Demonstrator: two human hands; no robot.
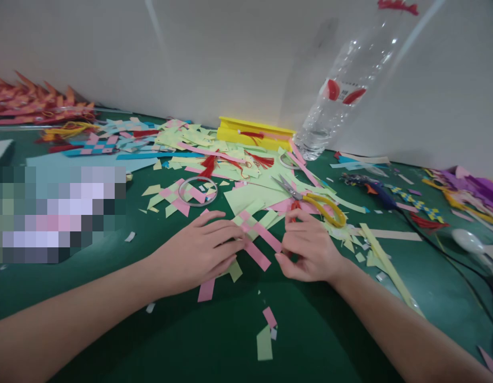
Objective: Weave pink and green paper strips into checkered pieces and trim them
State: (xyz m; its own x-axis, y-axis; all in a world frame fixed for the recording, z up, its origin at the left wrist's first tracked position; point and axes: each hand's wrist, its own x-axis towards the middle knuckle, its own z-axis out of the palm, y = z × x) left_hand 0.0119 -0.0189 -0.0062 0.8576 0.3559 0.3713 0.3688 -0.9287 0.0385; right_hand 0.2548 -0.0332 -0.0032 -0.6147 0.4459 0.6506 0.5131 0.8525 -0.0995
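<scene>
A small woven piece of pink and pale green paper strips [257, 238] lies on the green table [318, 330] between my hands. My left hand [200, 251] rests flat on its left side, fingers stretched out and pressing the strips down. My right hand [306, 250] is curled, its fingertips pinching the end of a pink strip at the piece's right edge. Yellow-handled scissors [316, 202] lie just behind my right hand.
Loose paper scraps litter the table. A clear tape ring [197, 190], a yellow box [254, 132] and a tilted plastic bottle [342, 90] stand behind. Woven strips lie at right [414, 202], with a black cable [450, 250] and white spoon [468, 242]. Red-orange paper pieces [34, 103] sit far left.
</scene>
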